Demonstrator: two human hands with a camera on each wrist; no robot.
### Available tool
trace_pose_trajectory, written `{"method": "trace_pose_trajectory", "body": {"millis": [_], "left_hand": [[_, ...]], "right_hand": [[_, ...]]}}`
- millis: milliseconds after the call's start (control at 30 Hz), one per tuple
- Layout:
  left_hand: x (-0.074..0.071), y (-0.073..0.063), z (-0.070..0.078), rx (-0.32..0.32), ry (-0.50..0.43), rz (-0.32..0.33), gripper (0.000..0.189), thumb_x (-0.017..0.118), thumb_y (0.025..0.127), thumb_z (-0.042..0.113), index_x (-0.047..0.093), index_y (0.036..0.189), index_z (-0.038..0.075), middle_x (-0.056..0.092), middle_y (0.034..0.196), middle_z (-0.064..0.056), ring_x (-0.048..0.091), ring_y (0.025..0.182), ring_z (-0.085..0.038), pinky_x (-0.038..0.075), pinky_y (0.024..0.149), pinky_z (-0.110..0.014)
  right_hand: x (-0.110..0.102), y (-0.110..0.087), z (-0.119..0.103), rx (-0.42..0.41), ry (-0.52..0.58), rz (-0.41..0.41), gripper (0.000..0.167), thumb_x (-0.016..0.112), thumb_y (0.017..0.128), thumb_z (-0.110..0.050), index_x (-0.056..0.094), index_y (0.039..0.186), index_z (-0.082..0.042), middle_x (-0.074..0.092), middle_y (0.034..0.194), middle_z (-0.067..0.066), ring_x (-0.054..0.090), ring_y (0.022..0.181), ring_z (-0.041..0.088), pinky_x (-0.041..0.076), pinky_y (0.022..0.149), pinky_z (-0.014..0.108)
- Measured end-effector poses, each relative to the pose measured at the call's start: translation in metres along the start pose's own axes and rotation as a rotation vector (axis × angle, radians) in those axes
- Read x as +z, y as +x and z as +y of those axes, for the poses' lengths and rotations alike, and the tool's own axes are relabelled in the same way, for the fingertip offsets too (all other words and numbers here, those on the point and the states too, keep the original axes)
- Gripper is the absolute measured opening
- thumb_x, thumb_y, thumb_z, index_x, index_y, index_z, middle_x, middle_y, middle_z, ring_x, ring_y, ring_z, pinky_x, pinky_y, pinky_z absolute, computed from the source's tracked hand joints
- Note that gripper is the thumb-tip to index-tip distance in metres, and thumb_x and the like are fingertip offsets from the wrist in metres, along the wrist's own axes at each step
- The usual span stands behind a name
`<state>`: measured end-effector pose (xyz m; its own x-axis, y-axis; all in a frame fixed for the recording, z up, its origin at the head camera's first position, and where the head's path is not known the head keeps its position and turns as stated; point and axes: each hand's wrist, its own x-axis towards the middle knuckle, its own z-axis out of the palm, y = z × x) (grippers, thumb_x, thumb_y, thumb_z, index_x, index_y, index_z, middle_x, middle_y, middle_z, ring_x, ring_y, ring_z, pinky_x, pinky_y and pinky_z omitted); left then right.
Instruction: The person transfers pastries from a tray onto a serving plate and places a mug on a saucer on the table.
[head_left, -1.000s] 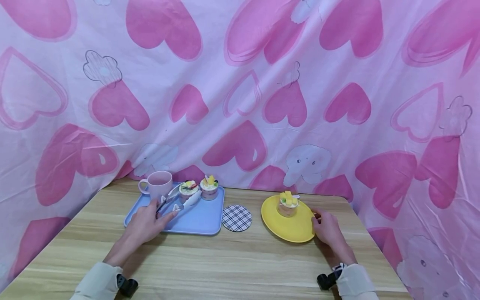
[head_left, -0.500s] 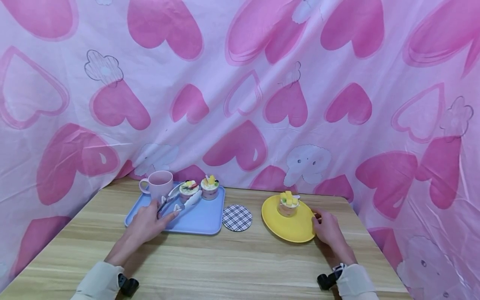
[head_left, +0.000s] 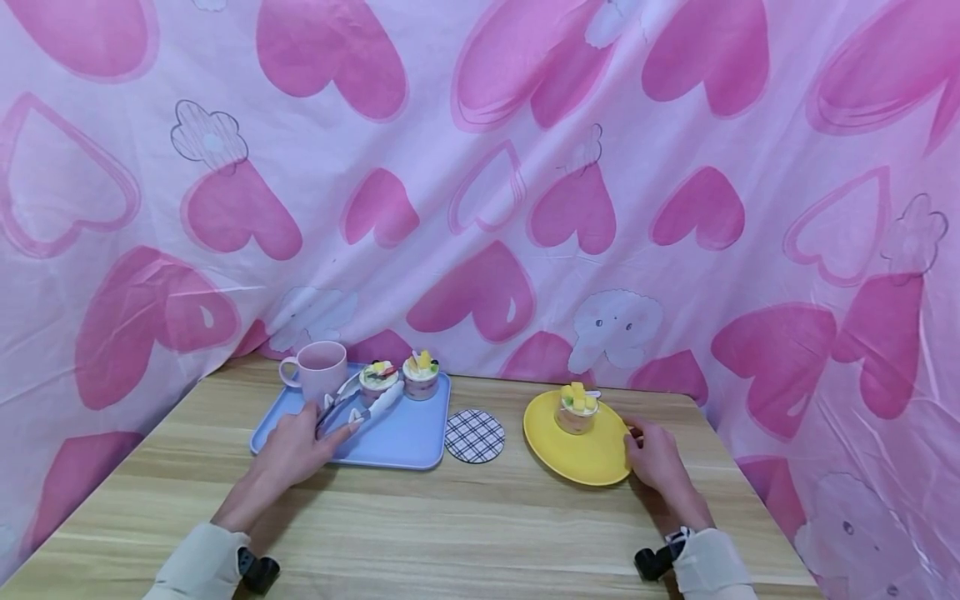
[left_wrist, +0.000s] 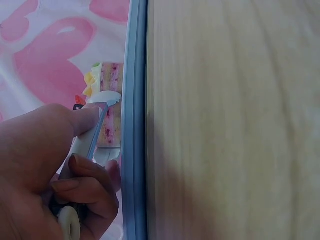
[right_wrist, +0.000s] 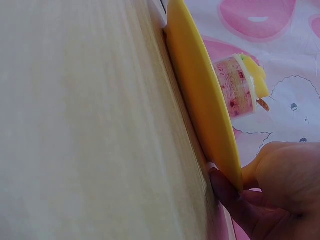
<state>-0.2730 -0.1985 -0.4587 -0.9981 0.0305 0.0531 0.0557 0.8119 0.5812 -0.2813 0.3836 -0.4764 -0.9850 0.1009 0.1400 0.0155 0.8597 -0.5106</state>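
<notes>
My left hand [head_left: 292,446] grips metal tongs [head_left: 341,400] with white tips, over the blue tray [head_left: 408,450]. The arms of the tongs are spread, one to each side of the nearer dessert cup [head_left: 375,383], which has fruit on top. Just behind it to the right stands a second dessert cup [head_left: 422,383]. In the right wrist view, my right hand [right_wrist: 285,185] pinches the rim of the yellow plate [right_wrist: 200,85] between thumb and fingers. A third dessert cup [head_left: 576,417], topped with yellow fruit cubes, sits upright toward the back of that plate.
A pink mug [head_left: 321,371] stands at the tray's back left corner. Between tray and plate lies a round checked coaster [head_left: 475,436]. Behind the wooden table [head_left: 465,533] hangs a pink heart-patterned cloth [head_left: 465,292], close along the back edge.
</notes>
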Motion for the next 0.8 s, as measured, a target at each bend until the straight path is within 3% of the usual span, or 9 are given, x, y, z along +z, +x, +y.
{"method": "trace_pose_trajectory", "body": {"millis": [367, 800], "left_hand": [[-0.0008, -0.0007, 0.0031, 0.002, 0.006, 0.034, 0.074, 0.075, 0.098, 0.058, 0.05, 0.13, -0.004, 0.045, 0.078, -0.007, 0.055, 0.067, -0.021, 0.041, 0.054, -0.03], [-0.0063, -0.0019, 0.0086, 0.044, 0.023, 0.09, 0.072, 0.075, 0.098, 0.055, 0.05, 0.131, -0.004, 0.047, 0.077, -0.007, 0.054, 0.064, -0.019, 0.041, 0.051, -0.028]], "right_hand": [[-0.0015, 0.0002, 0.0005, -0.031, -0.007, 0.018, 0.04, 0.057, 0.106, -0.006, 0.062, 0.143, 0.008, 0.073, 0.117, 0.028, 0.071, 0.1, 0.035, 0.062, 0.085, 0.047], [-0.0009, -0.0013, -0.0015, 0.004, 0.005, -0.001, 0.041, 0.057, 0.107, -0.006, 0.06, 0.146, 0.006, 0.071, 0.122, 0.028, 0.07, 0.103, 0.034, 0.062, 0.086, 0.047]]}}
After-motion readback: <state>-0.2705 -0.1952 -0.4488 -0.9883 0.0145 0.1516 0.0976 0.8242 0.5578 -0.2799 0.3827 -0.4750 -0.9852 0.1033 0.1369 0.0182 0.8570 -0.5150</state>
